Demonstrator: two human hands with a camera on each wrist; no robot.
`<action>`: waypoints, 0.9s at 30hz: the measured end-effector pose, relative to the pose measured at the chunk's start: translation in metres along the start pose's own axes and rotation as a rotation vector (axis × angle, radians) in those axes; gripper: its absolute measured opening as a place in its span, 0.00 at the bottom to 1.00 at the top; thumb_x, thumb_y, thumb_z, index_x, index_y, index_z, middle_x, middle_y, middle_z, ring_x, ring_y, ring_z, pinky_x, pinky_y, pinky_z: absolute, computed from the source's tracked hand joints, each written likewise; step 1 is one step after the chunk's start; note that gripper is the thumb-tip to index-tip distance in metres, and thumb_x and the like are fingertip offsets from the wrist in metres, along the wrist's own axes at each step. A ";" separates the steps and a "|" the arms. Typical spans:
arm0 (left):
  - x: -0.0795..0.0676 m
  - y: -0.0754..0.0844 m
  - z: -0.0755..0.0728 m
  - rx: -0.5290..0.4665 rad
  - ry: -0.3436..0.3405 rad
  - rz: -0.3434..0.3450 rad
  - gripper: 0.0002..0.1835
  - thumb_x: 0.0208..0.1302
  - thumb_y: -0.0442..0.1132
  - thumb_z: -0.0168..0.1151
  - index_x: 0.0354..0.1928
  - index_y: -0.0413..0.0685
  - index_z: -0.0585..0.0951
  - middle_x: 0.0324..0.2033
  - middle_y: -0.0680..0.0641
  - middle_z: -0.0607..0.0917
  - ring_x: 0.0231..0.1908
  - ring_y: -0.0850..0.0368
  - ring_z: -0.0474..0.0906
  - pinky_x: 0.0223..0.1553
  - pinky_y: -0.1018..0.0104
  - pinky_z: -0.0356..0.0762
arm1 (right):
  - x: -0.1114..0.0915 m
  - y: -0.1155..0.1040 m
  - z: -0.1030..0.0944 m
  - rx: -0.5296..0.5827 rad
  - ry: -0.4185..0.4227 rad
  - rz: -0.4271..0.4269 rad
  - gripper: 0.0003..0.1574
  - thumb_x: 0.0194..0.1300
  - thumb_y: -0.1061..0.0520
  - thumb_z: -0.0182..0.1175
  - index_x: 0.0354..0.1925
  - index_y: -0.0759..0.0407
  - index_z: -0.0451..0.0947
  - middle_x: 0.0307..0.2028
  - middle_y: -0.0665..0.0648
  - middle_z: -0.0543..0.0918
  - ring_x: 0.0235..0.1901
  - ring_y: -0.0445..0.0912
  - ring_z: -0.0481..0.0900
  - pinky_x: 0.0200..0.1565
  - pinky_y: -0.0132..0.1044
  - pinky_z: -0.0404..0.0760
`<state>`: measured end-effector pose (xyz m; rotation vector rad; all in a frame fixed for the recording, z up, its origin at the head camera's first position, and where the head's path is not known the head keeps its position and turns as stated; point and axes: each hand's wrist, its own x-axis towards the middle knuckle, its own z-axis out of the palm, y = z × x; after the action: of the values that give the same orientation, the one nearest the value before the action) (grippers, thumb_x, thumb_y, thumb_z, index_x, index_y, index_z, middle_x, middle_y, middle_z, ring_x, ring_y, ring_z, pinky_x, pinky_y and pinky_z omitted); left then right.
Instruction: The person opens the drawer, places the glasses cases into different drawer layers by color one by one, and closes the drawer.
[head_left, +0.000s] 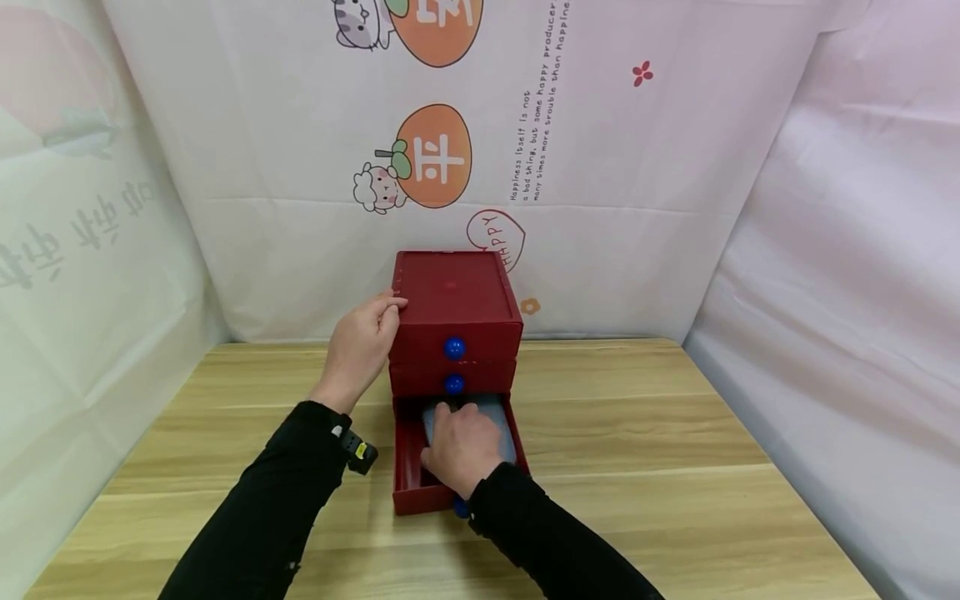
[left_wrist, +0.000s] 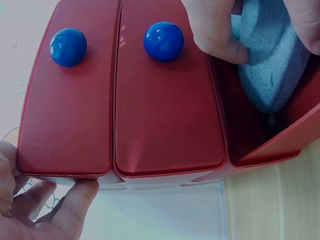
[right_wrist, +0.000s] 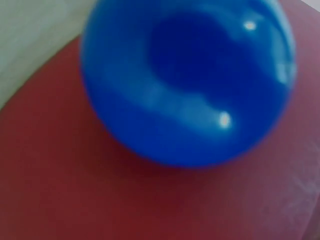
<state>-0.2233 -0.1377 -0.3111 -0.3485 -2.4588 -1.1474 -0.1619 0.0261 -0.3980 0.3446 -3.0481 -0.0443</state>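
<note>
A red cabinet (head_left: 456,287) with stacked drawers and round blue knobs stands on the table. My left hand (head_left: 362,342) holds its upper left edge, fingertips over the top and thumb against the side. The bottom drawer (head_left: 423,500) is pulled out. Inside it, my right hand (head_left: 465,442) grips a blue-grey, denim-like fabric case (left_wrist: 272,60) with a rounded end. Its digits lie on both sides of the case in the left wrist view. The bottom drawer's blue knob (right_wrist: 190,85) fills much of the right wrist view, below the right wrist.
The upper two drawers, with blue knobs (head_left: 454,348), are closed. Wood-grain table (head_left: 622,450) surface extends on both sides of the cabinet. A white printed cloth (head_left: 600,167) hangs close behind it, and more white cloth hangs at both sides.
</note>
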 end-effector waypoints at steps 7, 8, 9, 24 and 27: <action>0.000 0.002 0.000 -0.003 0.007 -0.002 0.24 0.76 0.50 0.38 0.60 0.50 0.79 0.69 0.48 0.70 0.68 0.55 0.63 0.26 0.55 0.62 | 0.004 -0.003 0.006 -0.015 0.041 0.035 0.31 0.57 0.34 0.61 0.49 0.54 0.76 0.31 0.63 0.76 0.17 0.50 0.69 0.13 0.41 0.69; 0.000 0.002 0.000 -0.004 0.008 -0.003 0.25 0.76 0.50 0.38 0.60 0.50 0.79 0.69 0.48 0.70 0.68 0.56 0.63 0.25 0.56 0.62 | 0.005 -0.004 0.007 -0.020 0.038 0.041 0.32 0.57 0.33 0.61 0.49 0.53 0.76 0.30 0.62 0.75 0.17 0.50 0.69 0.13 0.41 0.69; 0.000 0.002 0.000 -0.002 0.008 -0.001 0.25 0.76 0.50 0.37 0.60 0.50 0.79 0.69 0.48 0.70 0.68 0.55 0.63 0.25 0.56 0.61 | 0.006 -0.004 0.008 -0.022 0.036 0.047 0.32 0.57 0.32 0.61 0.48 0.53 0.76 0.30 0.62 0.74 0.17 0.50 0.68 0.12 0.41 0.69; 0.001 0.001 0.001 0.008 0.010 -0.003 0.25 0.76 0.50 0.37 0.60 0.50 0.79 0.69 0.48 0.71 0.68 0.55 0.63 0.26 0.55 0.61 | 0.012 -0.002 0.017 -0.138 0.110 0.067 0.37 0.54 0.24 0.60 0.40 0.55 0.77 0.26 0.60 0.69 0.16 0.49 0.67 0.12 0.40 0.69; 0.001 0.000 0.001 0.014 0.014 -0.003 0.25 0.76 0.50 0.37 0.60 0.50 0.79 0.68 0.48 0.71 0.68 0.55 0.63 0.26 0.56 0.61 | 0.013 -0.001 0.018 -0.153 0.136 0.059 0.38 0.53 0.24 0.59 0.38 0.56 0.77 0.25 0.60 0.70 0.15 0.49 0.67 0.12 0.40 0.69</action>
<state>-0.2243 -0.1371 -0.3110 -0.3311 -2.4550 -1.1298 -0.1754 0.0226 -0.4152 0.2364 -2.8958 -0.2390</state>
